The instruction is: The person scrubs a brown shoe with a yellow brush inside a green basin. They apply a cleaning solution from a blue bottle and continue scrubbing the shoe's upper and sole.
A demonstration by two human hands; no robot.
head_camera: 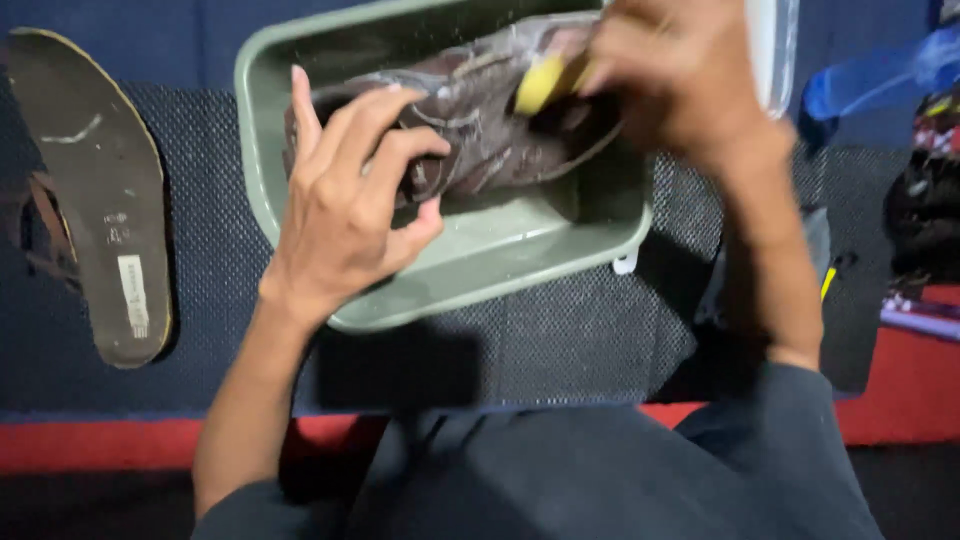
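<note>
A dark brown shoe (480, 120), wet and soapy, lies over a grey-green plastic basin (500, 255). My left hand (345, 195) grips the shoe's near end with thumb and curled fingers. My right hand (675, 75) presses a yellow sponge (540, 82) against the shoe's upper, fingers closed round it. Most of the sponge is hidden under my fingers. The basin stands on a dark textured mat (560, 340).
A dark insole (95, 195) lies on the mat at the left. A blue plastic object (880, 75) and a dark bundle (925, 200) sit at the right. A red strip of floor (900, 400) runs along the mat's near edge, by my dark-trousered legs.
</note>
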